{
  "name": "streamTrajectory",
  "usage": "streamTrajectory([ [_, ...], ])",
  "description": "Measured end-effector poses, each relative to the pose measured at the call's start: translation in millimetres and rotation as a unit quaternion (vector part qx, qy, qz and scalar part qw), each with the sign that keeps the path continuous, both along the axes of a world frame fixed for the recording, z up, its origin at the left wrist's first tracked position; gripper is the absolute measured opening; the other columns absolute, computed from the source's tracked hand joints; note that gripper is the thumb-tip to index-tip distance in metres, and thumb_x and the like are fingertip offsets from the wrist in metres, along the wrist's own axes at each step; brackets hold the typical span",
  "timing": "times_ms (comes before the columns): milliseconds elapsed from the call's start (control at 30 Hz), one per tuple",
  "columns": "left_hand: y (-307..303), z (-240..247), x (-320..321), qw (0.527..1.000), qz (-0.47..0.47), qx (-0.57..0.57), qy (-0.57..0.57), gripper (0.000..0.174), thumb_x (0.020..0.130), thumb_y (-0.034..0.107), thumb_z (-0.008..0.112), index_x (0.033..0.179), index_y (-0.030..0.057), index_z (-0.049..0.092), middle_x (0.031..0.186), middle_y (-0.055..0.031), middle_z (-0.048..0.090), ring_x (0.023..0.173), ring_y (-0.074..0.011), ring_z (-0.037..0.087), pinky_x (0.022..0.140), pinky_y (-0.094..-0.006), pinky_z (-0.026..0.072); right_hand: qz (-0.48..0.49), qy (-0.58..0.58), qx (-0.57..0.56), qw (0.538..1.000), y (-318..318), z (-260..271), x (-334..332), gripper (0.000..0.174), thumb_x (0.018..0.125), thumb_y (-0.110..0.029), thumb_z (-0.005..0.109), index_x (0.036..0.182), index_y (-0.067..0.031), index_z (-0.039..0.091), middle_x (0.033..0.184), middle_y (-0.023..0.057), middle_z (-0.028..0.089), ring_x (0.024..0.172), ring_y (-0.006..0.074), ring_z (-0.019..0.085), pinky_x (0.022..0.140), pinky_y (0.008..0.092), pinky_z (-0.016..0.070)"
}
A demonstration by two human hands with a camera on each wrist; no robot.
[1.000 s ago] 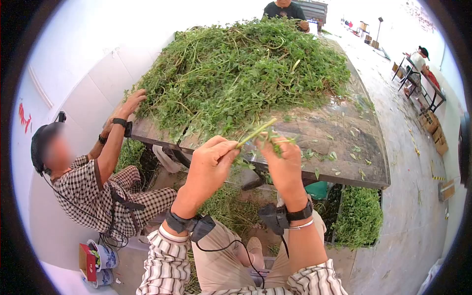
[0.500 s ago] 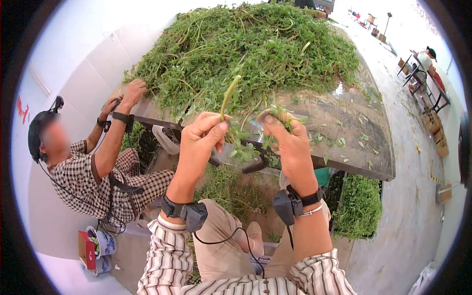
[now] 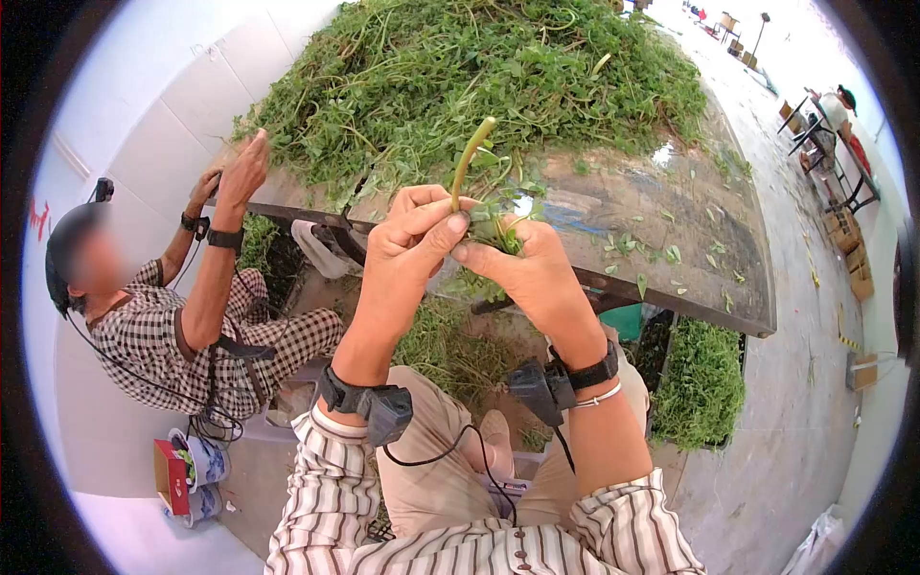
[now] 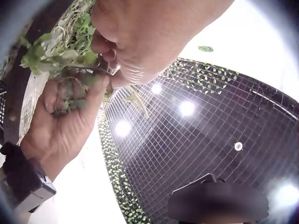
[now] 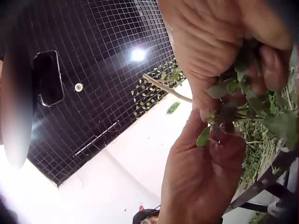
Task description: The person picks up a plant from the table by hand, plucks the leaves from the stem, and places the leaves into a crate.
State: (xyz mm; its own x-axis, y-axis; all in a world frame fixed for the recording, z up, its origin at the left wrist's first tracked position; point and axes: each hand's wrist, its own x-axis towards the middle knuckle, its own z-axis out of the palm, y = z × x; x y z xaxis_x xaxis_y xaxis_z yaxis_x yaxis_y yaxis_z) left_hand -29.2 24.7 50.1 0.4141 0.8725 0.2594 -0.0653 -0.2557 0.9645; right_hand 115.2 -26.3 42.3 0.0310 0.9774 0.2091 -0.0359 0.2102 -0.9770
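My left hand (image 3: 407, 240) pinches a thick pale-green plant stem (image 3: 470, 163) between thumb and fingers, its bare end pointing up. Right beside it, my right hand (image 3: 539, 273) grips small green leaves (image 3: 500, 209) with thumb and curled fingers. The thumb tips of both hands nearly meet. In the left wrist view, leafy sprigs (image 4: 56, 58) stick out past the fingers. The right wrist view shows leaves (image 5: 247, 93) within the right hand's curl and the stem (image 5: 163, 86) jutting out the other way. Both hands are raised over the table's near edge.
A big heap of leafy greens (image 3: 479, 86) covers much of the dark wooden table (image 3: 671, 216), with loose leaves near its edge. Another person (image 3: 182, 297) sits at the left. Below stand a crate of greens (image 3: 700, 383) and a pile of stalks (image 3: 450, 350).
My hands were close, moved apart with the stem upright in the left hand, and are now together again. The stem has turned from slanting right to nearly upright. The head view has tilted down.
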Motion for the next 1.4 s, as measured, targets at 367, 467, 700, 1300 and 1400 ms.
streamTrajectory([
  [367,-10.8,-8.7,4.8,0.985,0.042,-0.117,-0.120,0.024,0.093,0.022,0.053,0.099,0.0000,0.061,0.095,-0.0026,0.058,0.063,-0.0045,0.049,0.052,-0.0180,0.0401,-0.152,-0.108,0.142,0.972,2.7,-9.7,-15.6,0.019,0.080,-0.014,0.059,0.090,0.0014,0.061,0.079,0.0204,0.061,0.071,0.0358,0.060,0.062,0.0388,0.0460],
  [467,-6.1,-17.7,6.9,0.963,0.070,-0.172,-0.197,0.019,0.092,0.016,0.052,0.101,0.0014,0.059,0.101,-0.0045,0.060,0.065,-0.0043,0.051,0.052,-0.0160,0.0417,-0.182,-0.098,0.164,0.965,10.4,-24.9,-18.6,0.020,0.080,-0.017,0.059,0.083,0.0017,0.062,0.081,0.0231,0.061,0.077,0.0386,0.060,0.065,0.0415,0.0466],
  [700,23.7,-41.2,-21.2,0.831,-0.152,-0.289,-0.451,0.021,0.094,-0.001,0.037,0.113,-0.0112,0.039,0.105,-0.0186,0.048,0.076,-0.0174,0.050,0.063,-0.0241,0.0477,-0.029,0.335,0.113,0.935,20.2,-28.6,-27.9,0.009,0.084,-0.004,0.056,0.085,0.0034,0.062,0.072,0.0050,0.062,0.061,0.0123,0.062,0.048,0.0240,0.0470],
  [1300,-33.6,-93.4,-84.3,0.884,-0.020,-0.299,-0.359,0.017,0.097,0.018,0.044,0.096,0.0016,0.047,0.090,-0.0058,0.050,0.062,-0.0126,0.039,0.055,-0.0290,0.0412,-0.190,0.330,0.088,0.920,-16.5,-2.5,45.5,0.016,0.088,-0.025,0.060,0.088,-0.0100,0.063,0.073,-0.0025,0.062,0.060,0.0074,0.057,0.049,0.0224,0.0409],
  [1400,-38.7,-99.7,-94.0,0.873,-0.025,-0.297,-0.385,0.018,0.097,0.018,0.044,0.095,0.0007,0.047,0.090,-0.0063,0.050,0.062,-0.0132,0.042,0.055,-0.0294,0.0420,-0.321,0.085,0.116,0.936,-36.9,3.0,64.0,0.025,0.090,-0.027,0.055,0.099,-0.0037,0.061,0.082,0.0043,0.062,0.065,0.0114,0.059,0.056,0.0279,0.0461],
])
